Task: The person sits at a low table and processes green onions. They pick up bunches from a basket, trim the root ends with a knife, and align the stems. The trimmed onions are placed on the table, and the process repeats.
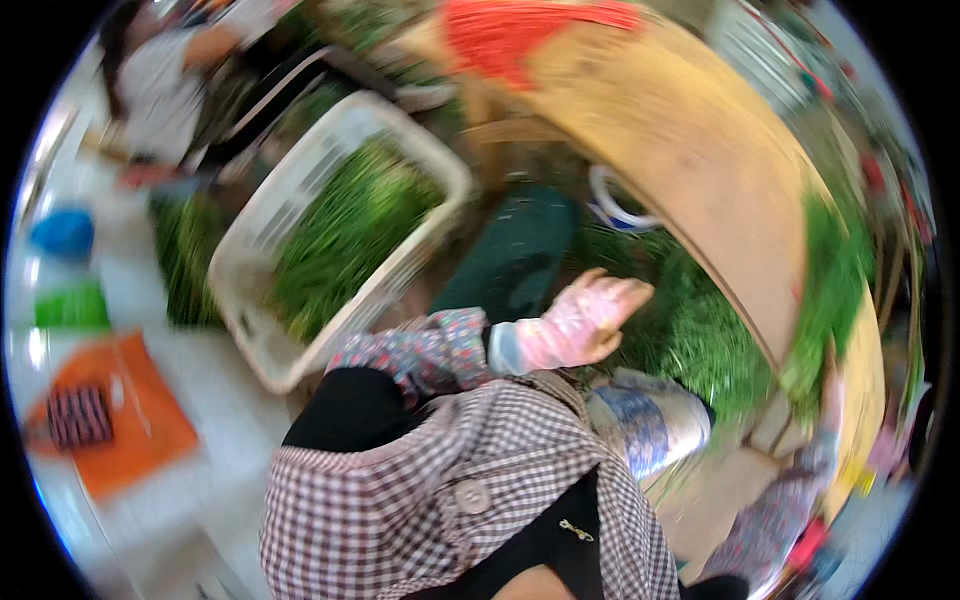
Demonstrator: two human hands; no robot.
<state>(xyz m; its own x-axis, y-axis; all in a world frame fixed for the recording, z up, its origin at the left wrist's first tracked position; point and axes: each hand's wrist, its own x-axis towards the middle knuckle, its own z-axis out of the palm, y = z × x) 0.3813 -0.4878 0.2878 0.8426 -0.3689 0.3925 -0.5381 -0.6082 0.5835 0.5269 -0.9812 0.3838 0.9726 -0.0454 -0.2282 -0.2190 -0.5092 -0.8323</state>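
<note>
My left hand (574, 324), in a pale pink glove with bare fingertips, hangs in front of my lap. Its fingers are somewhat apart and nothing shows in them. Below and beyond it lies a heap of green cuttings (705, 345). At the far right, my right hand (831, 379) is at the lower end of a bunch of long green leafy stalks (821, 285) on the wooden table (697, 150). It appears to grip the stalks, though blur and the picture's rim hide most of the fingers.
A white plastic crate (251, 334) holding green stalks stands at my left. Red ties (495, 37) lie on the table's far end. A roll of white tape (611, 202) is under its edge. Another person (161, 90) sits at the upper left. An orange bag (139, 420) lies on the tiled floor.
</note>
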